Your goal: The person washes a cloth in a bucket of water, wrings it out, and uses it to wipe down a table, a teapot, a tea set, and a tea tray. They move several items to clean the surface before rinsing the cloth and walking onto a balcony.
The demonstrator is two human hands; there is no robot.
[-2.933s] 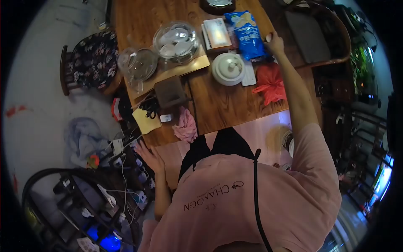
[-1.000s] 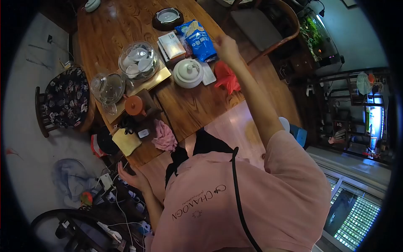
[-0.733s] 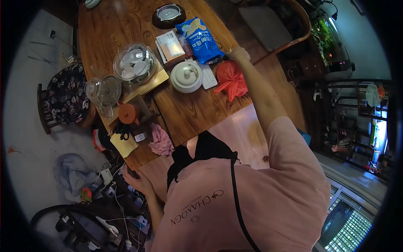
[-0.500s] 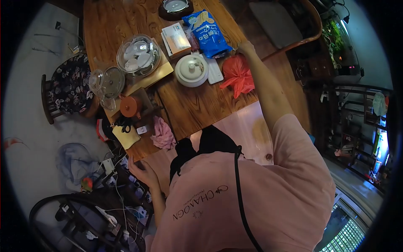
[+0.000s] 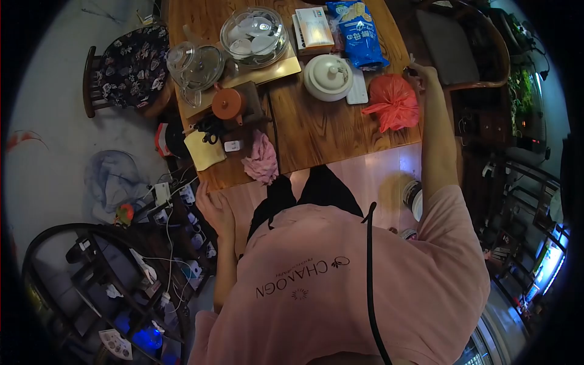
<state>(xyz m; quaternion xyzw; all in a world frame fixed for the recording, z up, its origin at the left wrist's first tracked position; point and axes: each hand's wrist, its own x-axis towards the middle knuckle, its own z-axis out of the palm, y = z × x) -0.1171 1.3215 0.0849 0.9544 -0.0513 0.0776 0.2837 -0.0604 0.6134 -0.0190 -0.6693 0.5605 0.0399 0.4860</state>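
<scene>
My right hand (image 5: 424,75) is at the table's right edge, just beside a knotted red plastic bag (image 5: 394,103). Its fingers look curled around something dark and small that I cannot identify. Down at the near left corner, my left hand (image 5: 217,213) has its fingers stretched out by the table edge, holding nothing. A crumpled pink cloth (image 5: 263,159) hangs partly over the front edge, and a yellow cloth (image 5: 204,149) lies close to the left hand. Left of the red bag stand a white lidded pot (image 5: 328,78) and a white phone-like slab (image 5: 358,89).
On the wooden table (image 5: 310,137) are a brown teapot (image 5: 229,104), glass teaware (image 5: 207,64), a clear bowl of cups (image 5: 254,38), a white box (image 5: 314,28) and a blue snack packet (image 5: 362,36). Chairs (image 5: 444,42) flank it. A tub (image 5: 413,199) sits on the floor at right.
The view has turned, so the table and its objects appear farther right and higher. The tub on the floor has come into sight. Both hands stay by the table edges.
</scene>
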